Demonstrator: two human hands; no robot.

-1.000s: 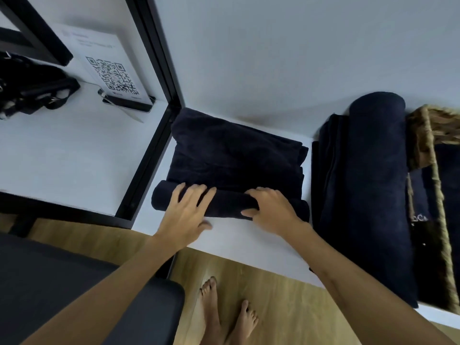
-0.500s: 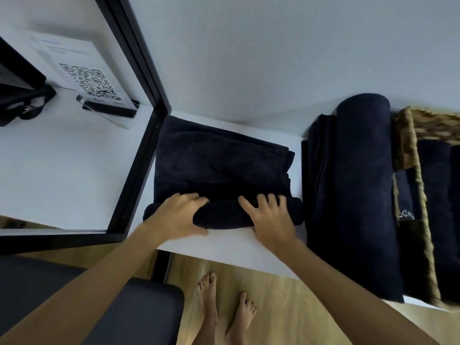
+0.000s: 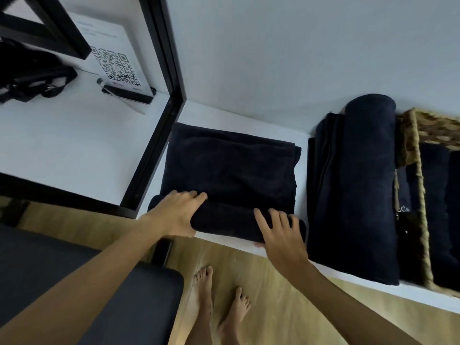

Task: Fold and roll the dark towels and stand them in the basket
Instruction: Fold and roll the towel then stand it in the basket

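Observation:
A folded dark towel [image 3: 231,168] lies flat on the white shelf [image 3: 239,118], its near edge rolled into a thick tube. My left hand [image 3: 178,212] wraps over the roll's left end, fingers curled on top. My right hand [image 3: 280,232] presses on the roll's right end with fingers spread. To the right lies a finished rolled dark towel [image 3: 368,185] beside a flat folded one [image 3: 323,170]. At the far right is the woven basket [image 3: 418,135], with dark towels inside.
A black metal frame post [image 3: 161,58] stands left of the towel. On the left white surface sit a QR code sign [image 3: 112,63] and a black strapped bag [image 3: 29,73]. A dark padded seat [image 3: 74,295] and bare feet on wooden floor are below.
The roll has grown thicker and moved a little away from me over the flat towel. Both hands shifted on it; my right hand slid toward its right end.

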